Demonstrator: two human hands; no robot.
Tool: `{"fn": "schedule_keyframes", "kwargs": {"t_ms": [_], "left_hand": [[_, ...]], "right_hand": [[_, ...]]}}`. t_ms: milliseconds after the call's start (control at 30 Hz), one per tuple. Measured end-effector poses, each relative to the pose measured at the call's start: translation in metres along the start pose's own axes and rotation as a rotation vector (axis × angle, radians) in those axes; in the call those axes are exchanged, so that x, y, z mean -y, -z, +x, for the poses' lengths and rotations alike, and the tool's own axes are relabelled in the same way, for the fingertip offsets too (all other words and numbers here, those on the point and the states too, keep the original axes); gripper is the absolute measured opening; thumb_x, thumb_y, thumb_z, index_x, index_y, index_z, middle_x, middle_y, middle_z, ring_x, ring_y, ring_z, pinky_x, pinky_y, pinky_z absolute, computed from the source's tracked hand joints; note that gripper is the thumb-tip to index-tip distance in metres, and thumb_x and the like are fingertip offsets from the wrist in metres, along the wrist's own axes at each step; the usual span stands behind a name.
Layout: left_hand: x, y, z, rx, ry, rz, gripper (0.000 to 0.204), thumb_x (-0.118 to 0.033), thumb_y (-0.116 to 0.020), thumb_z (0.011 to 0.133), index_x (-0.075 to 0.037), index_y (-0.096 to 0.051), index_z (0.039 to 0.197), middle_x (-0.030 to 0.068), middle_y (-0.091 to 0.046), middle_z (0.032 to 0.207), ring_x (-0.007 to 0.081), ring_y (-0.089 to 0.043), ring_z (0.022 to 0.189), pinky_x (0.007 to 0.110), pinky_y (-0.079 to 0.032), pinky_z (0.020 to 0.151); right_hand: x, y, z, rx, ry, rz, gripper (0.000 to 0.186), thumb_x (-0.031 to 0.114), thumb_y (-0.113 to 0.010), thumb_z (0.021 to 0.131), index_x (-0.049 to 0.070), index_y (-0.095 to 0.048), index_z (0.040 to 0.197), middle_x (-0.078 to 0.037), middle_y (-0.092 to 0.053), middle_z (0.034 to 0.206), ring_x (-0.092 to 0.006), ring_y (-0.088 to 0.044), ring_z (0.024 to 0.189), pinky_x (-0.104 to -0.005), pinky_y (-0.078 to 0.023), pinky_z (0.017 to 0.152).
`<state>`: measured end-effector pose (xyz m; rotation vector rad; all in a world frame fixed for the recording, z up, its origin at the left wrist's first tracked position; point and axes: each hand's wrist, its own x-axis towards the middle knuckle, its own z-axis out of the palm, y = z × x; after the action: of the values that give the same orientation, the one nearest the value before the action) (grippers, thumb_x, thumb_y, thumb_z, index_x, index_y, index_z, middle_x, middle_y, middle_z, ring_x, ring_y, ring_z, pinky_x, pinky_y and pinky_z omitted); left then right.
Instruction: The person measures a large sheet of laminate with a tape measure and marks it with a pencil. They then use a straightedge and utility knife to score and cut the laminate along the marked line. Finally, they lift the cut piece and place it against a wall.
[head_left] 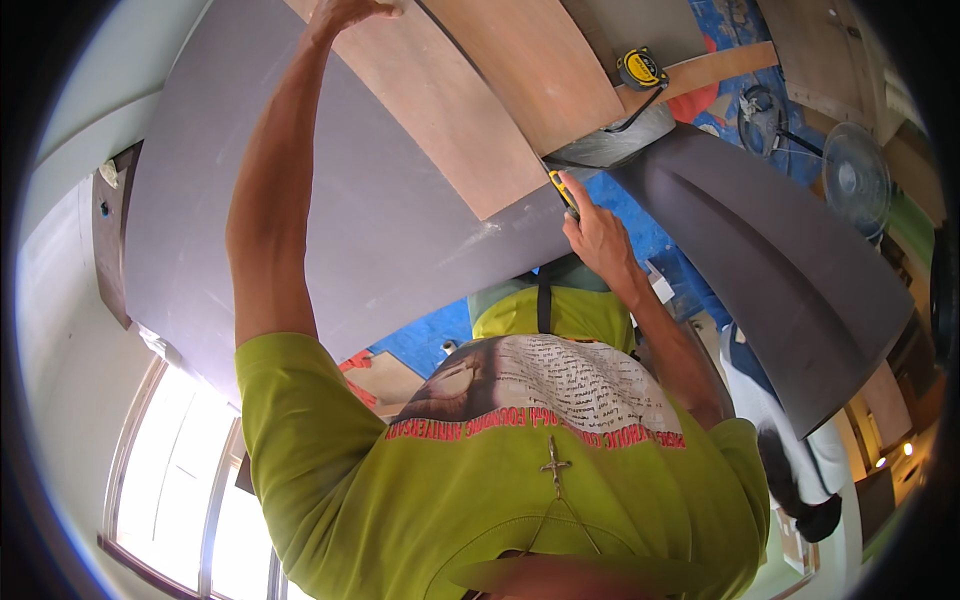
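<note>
My right hand (pixel 600 240) grips a yellow-and-black utility knife (pixel 564 192), its tip end at the right near corner of a long plywood strip (pixel 440 110). This strip lies on a large grey sheet (pixel 230 200). At the top edge of the view, my left hand (pixel 350 10) rests on the strip's far part with the thumb stretched out; its other fingers are partly cut off by the frame. Beside the strip on the right lies a second plywood board (pixel 540 60), with a dark gap between the two.
A yellow-and-black tape measure (pixel 641 68) sits on a narrow wood strip (pixel 725 65). A bent grey sheet (pixel 780 250) hangs to my right, near a standing fan (pixel 857 180). Blue covering (pixel 420 335) shows below. A window (pixel 170 490) is at the lower left.
</note>
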<state>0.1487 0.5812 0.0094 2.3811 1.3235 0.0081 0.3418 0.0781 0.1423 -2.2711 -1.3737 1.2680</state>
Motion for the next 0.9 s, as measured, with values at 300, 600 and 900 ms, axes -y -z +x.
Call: {"fn": "schedule_keyframes", "kwargs": {"t_ms": [300, 600, 900], "left_hand": [[0.01, -0.01, 0.005, -0.04, -0.034, 0.04, 0.147, -0.054, -0.1, 0.043, 0.01, -0.027, 0.154, 0.0346, -0.029, 0.157, 0.0474, -0.027, 0.147, 0.05, -0.028, 0.123], [-0.026, 0.021, -0.013, 0.074, 0.073, 0.109, 0.138, -0.055, -0.095, 0.049, 0.009, -0.032, 0.154, 0.0281, -0.028, 0.161, 0.0461, -0.023, 0.15, 0.051, -0.03, 0.123], [-0.044, 0.034, -0.025, 0.097, 0.163, 0.087, 0.135, -0.047, -0.097, 0.048, -0.001, -0.032, 0.157, 0.0165, -0.03, 0.162, 0.0412, -0.024, 0.151, 0.065, -0.045, 0.107]], "right_hand": [[0.008, 0.041, -0.047, 0.003, -0.12, 0.118, 0.068, 0.012, -0.062, 0.093, 0.021, -0.037, 0.156, -0.027, -0.071, 0.092, -0.0492, -0.067, 0.086, -0.0564, -0.052, 0.077], [0.055, 0.052, 0.124, -0.206, 0.291, 0.221, 0.062, 0.016, -0.062, 0.095, 0.019, -0.039, 0.153, -0.03, -0.068, 0.1, -0.0511, -0.065, 0.088, -0.0562, -0.05, 0.076], [0.222, 0.072, 0.438, -0.417, 0.598, 0.111, 0.059, 0.028, -0.056, 0.094, 0.013, -0.044, 0.15, -0.024, -0.073, 0.1, -0.042, -0.071, 0.089, -0.0491, -0.055, 0.085]]}}
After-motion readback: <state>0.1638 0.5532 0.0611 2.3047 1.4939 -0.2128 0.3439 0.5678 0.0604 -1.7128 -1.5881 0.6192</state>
